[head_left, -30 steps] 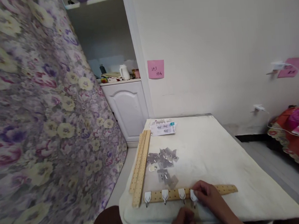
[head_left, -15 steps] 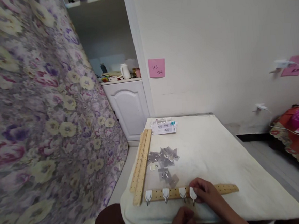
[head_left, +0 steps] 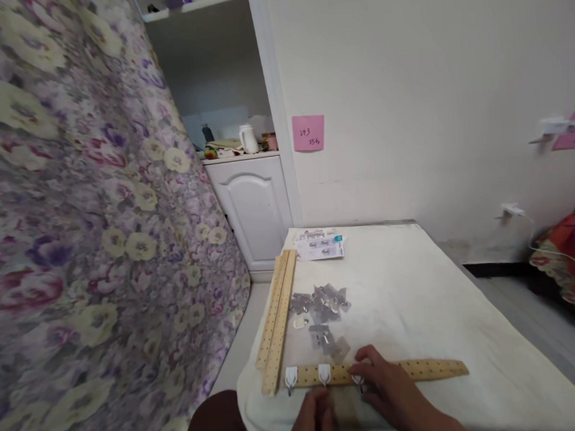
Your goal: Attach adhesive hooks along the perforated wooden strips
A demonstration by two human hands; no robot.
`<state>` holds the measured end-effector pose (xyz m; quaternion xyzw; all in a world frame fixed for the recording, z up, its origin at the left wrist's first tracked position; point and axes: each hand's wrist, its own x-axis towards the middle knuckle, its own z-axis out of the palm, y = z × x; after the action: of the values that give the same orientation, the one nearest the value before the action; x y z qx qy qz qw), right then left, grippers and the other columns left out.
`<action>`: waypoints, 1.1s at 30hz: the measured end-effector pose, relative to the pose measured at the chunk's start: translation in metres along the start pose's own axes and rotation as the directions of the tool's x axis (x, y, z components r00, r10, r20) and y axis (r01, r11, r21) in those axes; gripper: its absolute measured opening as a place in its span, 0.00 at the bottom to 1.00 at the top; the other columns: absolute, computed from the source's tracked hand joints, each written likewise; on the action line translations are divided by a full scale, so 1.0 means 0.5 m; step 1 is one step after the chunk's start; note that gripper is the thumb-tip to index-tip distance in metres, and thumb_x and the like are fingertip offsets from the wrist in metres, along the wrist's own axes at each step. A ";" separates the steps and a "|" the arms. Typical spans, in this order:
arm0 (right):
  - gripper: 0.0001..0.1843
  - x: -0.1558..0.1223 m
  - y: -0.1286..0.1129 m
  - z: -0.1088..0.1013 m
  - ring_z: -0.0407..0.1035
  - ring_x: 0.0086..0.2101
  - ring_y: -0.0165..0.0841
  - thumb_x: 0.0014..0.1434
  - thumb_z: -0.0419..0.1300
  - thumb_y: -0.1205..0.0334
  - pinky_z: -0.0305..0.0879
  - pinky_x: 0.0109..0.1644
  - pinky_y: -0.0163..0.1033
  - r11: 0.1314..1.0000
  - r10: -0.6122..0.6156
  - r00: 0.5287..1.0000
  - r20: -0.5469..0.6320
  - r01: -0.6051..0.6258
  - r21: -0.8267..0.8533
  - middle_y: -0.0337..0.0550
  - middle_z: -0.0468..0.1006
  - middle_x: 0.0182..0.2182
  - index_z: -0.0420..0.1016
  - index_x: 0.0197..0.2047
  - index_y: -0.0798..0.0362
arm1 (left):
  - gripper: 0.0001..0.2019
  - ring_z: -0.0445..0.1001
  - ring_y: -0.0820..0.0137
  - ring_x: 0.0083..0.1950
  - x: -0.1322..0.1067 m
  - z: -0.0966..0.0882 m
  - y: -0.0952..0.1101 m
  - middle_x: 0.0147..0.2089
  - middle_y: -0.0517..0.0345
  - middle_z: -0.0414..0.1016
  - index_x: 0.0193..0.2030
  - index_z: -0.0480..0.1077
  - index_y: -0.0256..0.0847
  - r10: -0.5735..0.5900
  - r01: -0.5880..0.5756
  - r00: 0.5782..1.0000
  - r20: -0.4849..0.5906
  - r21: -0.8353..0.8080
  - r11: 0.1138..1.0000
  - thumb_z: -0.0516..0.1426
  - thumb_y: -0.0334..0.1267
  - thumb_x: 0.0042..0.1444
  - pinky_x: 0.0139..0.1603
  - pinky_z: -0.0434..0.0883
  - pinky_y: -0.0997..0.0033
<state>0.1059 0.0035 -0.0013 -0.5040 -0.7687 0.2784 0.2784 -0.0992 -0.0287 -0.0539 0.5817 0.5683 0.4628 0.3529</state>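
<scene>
So you've got the wooden strip (head_left: 426,368) lying crosswise near your edge of the surface (head_left: 405,286), probably so both hands reach it easily. Your right hand (head_left: 392,387) is over it, fingers bent down around the third white hook (head_left: 359,380); that hook's partly covered, so I can't tell if you're pinching it or just touching. Your left hand (head_left: 312,420) sits below the second white hook (head_left: 324,373), fingers curled, and I can't tell whether they hold anything. The first white hook (head_left: 291,377) is near the strip's left end, metal part pointing your way like the second's.

Two spare strips (head_left: 280,321) lie lengthwise off to your left, which I'd guess keeps them out of the way.

As for containers: the clear packets (head_left: 326,305) are heaped past the strip, with shiny bits in or on them, too small to make out. The printed packaging (head_left: 324,246) lies at the far end, contents unclear.
</scene>
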 end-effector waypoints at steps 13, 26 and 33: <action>0.06 0.038 -0.017 0.019 0.67 0.28 0.32 0.59 0.52 0.61 0.60 0.34 0.35 0.992 0.110 0.987 -0.114 -0.102 0.069 0.37 0.73 0.26 0.68 0.34 0.50 | 0.18 0.71 0.60 0.47 0.025 0.010 -0.024 0.49 0.47 0.70 0.53 0.65 0.42 0.177 -0.164 0.981 -0.078 0.152 0.975 0.51 0.44 0.57 0.50 0.71 0.57; 0.09 0.079 -0.058 0.080 0.68 0.30 0.28 0.62 0.51 0.61 0.56 0.32 0.31 0.943 -0.134 0.982 0.135 0.169 -0.286 0.37 0.70 0.38 0.73 0.40 0.44 | 0.15 0.72 0.60 0.48 0.029 -0.003 -0.008 0.47 0.49 0.74 0.49 0.69 0.42 0.145 -0.138 0.978 -0.148 0.060 0.989 0.52 0.41 0.56 0.50 0.70 0.59; 0.08 0.089 -0.048 0.101 0.65 0.27 0.27 0.62 0.53 0.57 0.55 0.29 0.30 0.927 -0.145 0.978 0.148 0.187 -0.325 0.36 0.70 0.35 0.74 0.38 0.44 | 0.15 0.70 0.60 0.52 0.028 -0.008 -0.008 0.50 0.47 0.73 0.51 0.68 0.40 0.150 -0.145 0.980 -0.127 0.043 0.988 0.51 0.38 0.58 0.55 0.68 0.58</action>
<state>0.0400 0.0295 -0.0124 -0.4595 -0.8604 0.1481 0.1632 -0.1052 -0.0149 -0.0547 0.5967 0.5530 0.5150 0.2699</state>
